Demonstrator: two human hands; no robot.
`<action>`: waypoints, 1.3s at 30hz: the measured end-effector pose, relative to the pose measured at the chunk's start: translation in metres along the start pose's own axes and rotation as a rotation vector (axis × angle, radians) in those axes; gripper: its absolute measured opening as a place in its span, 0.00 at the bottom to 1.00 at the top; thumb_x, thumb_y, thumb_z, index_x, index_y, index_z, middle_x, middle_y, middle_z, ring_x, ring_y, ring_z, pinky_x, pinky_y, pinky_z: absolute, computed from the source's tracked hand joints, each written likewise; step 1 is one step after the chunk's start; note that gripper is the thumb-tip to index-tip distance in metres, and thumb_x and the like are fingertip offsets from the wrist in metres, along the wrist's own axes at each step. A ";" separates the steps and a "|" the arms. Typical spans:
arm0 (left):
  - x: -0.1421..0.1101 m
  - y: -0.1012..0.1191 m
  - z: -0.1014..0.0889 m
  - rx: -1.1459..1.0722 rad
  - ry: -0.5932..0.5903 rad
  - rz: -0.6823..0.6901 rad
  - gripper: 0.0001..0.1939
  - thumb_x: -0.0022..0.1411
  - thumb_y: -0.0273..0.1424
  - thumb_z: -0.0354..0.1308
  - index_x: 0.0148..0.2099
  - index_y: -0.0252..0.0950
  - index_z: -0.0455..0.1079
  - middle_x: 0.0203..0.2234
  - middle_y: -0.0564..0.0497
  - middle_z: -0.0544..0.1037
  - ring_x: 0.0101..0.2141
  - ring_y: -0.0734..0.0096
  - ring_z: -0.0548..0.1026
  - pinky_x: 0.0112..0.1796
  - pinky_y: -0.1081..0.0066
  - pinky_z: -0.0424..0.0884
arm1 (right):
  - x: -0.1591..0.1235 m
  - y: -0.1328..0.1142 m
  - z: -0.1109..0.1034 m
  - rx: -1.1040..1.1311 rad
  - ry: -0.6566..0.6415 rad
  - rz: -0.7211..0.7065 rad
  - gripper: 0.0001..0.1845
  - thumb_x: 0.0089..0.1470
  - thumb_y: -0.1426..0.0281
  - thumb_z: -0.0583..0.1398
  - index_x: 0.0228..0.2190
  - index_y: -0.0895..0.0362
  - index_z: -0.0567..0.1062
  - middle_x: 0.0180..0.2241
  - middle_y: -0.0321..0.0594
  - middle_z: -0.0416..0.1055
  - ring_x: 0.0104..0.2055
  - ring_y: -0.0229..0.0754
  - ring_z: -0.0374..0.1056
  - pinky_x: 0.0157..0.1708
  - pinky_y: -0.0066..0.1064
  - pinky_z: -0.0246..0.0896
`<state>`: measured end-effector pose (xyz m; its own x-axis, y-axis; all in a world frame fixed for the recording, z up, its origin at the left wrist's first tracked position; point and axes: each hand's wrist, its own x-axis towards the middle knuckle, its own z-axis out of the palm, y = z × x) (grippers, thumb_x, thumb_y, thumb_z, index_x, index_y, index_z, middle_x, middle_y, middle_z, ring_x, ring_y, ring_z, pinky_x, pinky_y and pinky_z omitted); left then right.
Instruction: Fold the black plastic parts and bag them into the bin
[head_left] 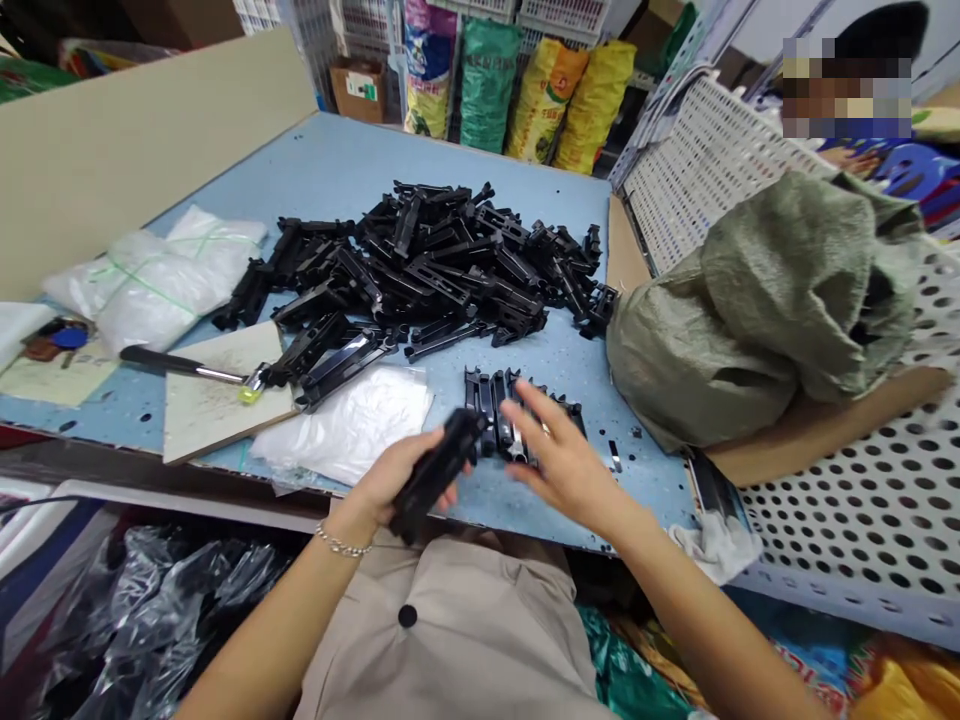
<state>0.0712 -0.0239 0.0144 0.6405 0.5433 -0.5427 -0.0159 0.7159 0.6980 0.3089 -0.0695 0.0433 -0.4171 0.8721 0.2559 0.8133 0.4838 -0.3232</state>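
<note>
Left of the row of slim black plastic parts [485,400], the left hand [394,468] grips an oblong black plastic piece [441,472], long axis slanting toward them; the splayed right hand [564,462] is nearer them.

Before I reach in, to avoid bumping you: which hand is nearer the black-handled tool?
Left. The left hand, holding a black piece, is right of the black-handled tool; the right hand is farther right, by the row of black parts.

Black parts [442,262] heaped on blue table [330,160]
</note>
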 end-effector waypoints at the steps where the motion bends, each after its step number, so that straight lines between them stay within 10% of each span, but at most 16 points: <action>1: -0.012 0.003 -0.002 0.077 -0.123 -0.087 0.31 0.62 0.52 0.48 0.35 0.27 0.76 0.20 0.41 0.78 0.19 0.66 0.75 0.23 0.71 0.69 | 0.003 -0.012 -0.002 0.042 -0.079 -0.112 0.27 0.60 0.70 0.56 0.60 0.55 0.61 0.62 0.52 0.57 0.66 0.51 0.51 0.60 0.47 0.56; 4: -0.033 0.007 -0.010 0.246 -0.212 -0.149 0.30 0.64 0.50 0.45 0.34 0.29 0.76 0.23 0.41 0.80 0.24 0.61 0.78 0.28 0.66 0.72 | 0.005 -0.031 0.002 0.150 -0.250 -0.211 0.22 0.60 0.72 0.55 0.55 0.53 0.66 0.53 0.48 0.70 0.56 0.48 0.66 0.53 0.43 0.65; 9: -0.009 0.000 -0.041 0.716 0.729 0.456 0.15 0.58 0.43 0.56 0.35 0.36 0.72 0.34 0.43 0.77 0.42 0.54 0.74 0.43 0.60 0.69 | 0.017 -0.019 0.025 0.624 -0.155 0.327 0.24 0.51 0.61 0.64 0.49 0.54 0.71 0.47 0.47 0.75 0.46 0.51 0.72 0.44 0.42 0.70; 11: 0.004 -0.001 -0.053 0.822 0.892 0.531 0.11 0.54 0.38 0.60 0.35 0.36 0.71 0.39 0.41 0.74 0.47 0.52 0.70 0.45 0.60 0.67 | 0.029 -0.019 0.035 0.956 -0.032 0.568 0.24 0.48 0.59 0.66 0.46 0.55 0.72 0.43 0.46 0.76 0.43 0.49 0.74 0.42 0.40 0.70; 22: -0.008 0.021 -0.102 0.137 0.655 0.429 0.14 0.45 0.39 0.67 0.26 0.35 0.70 0.18 0.55 0.70 0.20 0.77 0.65 0.24 0.74 0.61 | 0.076 -0.050 0.070 1.839 -0.063 0.796 0.17 0.48 0.65 0.67 0.40 0.58 0.78 0.50 0.46 0.73 0.40 0.40 0.74 0.34 0.25 0.67; 32: -0.007 0.016 -0.095 0.091 0.631 0.564 0.11 0.43 0.34 0.69 0.25 0.33 0.72 0.23 0.54 0.74 0.26 0.76 0.69 0.31 0.73 0.63 | 0.117 -0.068 0.099 2.053 -0.166 0.871 0.14 0.48 0.69 0.67 0.37 0.62 0.77 0.34 0.45 0.78 0.35 0.42 0.76 0.27 0.23 0.67; 39: -0.031 0.015 -0.098 0.069 0.831 0.747 0.14 0.45 0.30 0.69 0.29 0.35 0.65 0.25 0.56 0.74 0.27 0.77 0.70 0.31 0.74 0.66 | 0.117 -0.056 0.103 2.012 0.014 0.947 0.12 0.48 0.68 0.66 0.35 0.61 0.76 0.37 0.45 0.77 0.32 0.40 0.75 0.22 0.23 0.65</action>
<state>-0.0242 0.0136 -0.0041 -0.2240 0.9693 -0.1015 -0.1228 0.0753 0.9896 0.1722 0.0129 -0.0026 -0.2627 0.8309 -0.4905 -0.6501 -0.5280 -0.5464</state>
